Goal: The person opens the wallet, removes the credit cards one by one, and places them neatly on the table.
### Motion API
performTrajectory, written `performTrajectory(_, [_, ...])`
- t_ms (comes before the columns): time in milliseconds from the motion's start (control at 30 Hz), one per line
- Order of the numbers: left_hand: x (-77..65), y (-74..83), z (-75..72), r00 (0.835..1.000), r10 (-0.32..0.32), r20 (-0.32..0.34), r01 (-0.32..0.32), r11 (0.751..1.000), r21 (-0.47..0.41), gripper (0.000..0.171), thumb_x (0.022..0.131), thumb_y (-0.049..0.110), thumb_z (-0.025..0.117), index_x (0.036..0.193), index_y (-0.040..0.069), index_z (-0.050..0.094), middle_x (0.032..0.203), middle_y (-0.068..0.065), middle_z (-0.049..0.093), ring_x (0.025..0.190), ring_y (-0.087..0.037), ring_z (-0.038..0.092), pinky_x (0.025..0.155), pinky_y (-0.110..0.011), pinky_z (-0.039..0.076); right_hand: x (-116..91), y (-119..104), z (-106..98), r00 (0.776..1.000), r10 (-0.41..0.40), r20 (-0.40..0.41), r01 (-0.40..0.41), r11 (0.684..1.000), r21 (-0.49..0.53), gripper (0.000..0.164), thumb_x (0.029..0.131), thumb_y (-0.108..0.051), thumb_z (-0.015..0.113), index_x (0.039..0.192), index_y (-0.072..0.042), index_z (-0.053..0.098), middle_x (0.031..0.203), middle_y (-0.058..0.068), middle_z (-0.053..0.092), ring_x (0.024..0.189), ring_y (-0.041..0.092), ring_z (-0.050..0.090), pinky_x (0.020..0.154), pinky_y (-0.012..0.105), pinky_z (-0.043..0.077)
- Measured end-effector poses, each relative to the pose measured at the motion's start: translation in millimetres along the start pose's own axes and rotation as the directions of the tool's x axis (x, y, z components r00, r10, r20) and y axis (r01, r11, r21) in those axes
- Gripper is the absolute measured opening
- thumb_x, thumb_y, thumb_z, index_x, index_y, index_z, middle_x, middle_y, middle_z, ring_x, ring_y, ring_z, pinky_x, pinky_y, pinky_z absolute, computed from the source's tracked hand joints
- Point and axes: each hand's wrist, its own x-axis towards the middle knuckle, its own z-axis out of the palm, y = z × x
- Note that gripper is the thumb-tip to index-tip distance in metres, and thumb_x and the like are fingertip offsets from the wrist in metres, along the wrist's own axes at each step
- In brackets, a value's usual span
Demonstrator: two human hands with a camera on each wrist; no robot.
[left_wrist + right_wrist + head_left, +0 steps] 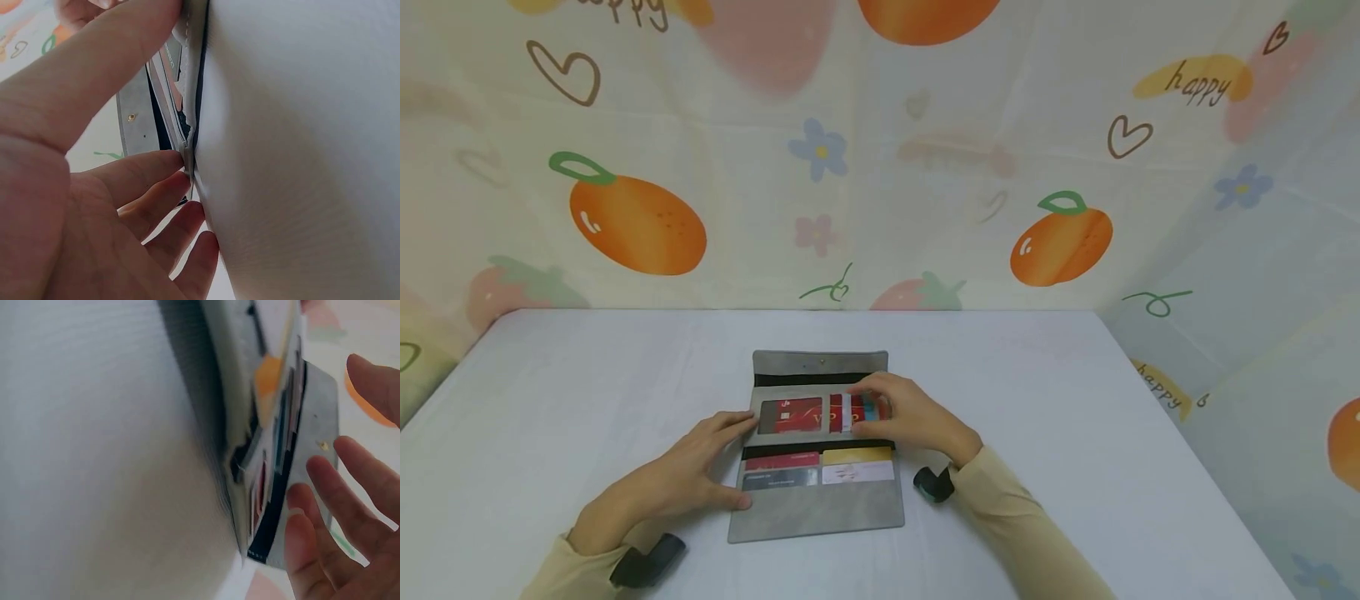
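A grey wallet lies unfolded on the white table, its flap with a small snap stud at the far end. Red cards show in its upper section, and several more cards sit in slots below. My left hand is at the wallet's left side, thumb on the lower left edge and fingertips touching the edge higher up. Over the right end of the upper section is my right hand, its thumb and fingers spread apart. In the right wrist view, nothing is seen between those fingers.
The white table surrounds the wallet and ends at a printed cloth backdrop with oranges and hearts. Dark wrist devices are worn at both cuffs.
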Motion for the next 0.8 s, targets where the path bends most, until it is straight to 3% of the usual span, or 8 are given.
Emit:
performTrajectory(167, [-0.2,0.1,-0.5,1.000,-0.001,0.003,0.001,1.000,-0.004,0.104,0.066,0.045,0.089,0.146,-0.002,0.043,0.150,-0.022,0.040,0.137,-0.048,0.036,0.105,-0.070,0.035,10.0,-3.9,4.1,0.999,0.001,0.040,0.001,0.998,-0.062,0.051,0.090,-0.026,0.074,0.134,-0.006,0.059,0.136,0.009,0.058,0.124,0.024,0.055,0.108,0.044,0.046])
performTrajectory(300, [0.1,0.3,-1.3,1.000,0.002,0.002,-0.002,1.000,-0.004,0.103,0.066,0.044,0.089,0.146,-0.002,0.043,0.150,-0.022,0.040,0.137,-0.048,0.035,0.106,-0.070,0.034,15.1,-7.8,5.6,0.998,-0.002,0.065,0.010,0.993,-0.121,0.052,0.090,-0.027,0.074,0.135,-0.008,0.058,0.139,0.009,0.057,0.131,0.027,0.051,0.111,0.045,0.042])
performTrajectory(800, [1.0,-0.4,-1.2,1.000,-0.001,-0.004,0.000,1.000,-0.015,0.102,0.066,0.041,0.090,0.146,-0.002,0.043,0.149,-0.022,0.041,0.136,-0.047,0.035,0.106,-0.070,0.034,26.9,-14.5,9.3,0.994,0.068,0.085,-0.045,0.970,-0.239,0.053,0.086,-0.028,0.078,0.132,-0.008,0.062,0.142,0.008,0.056,0.129,0.027,0.049,0.111,0.042,0.043])
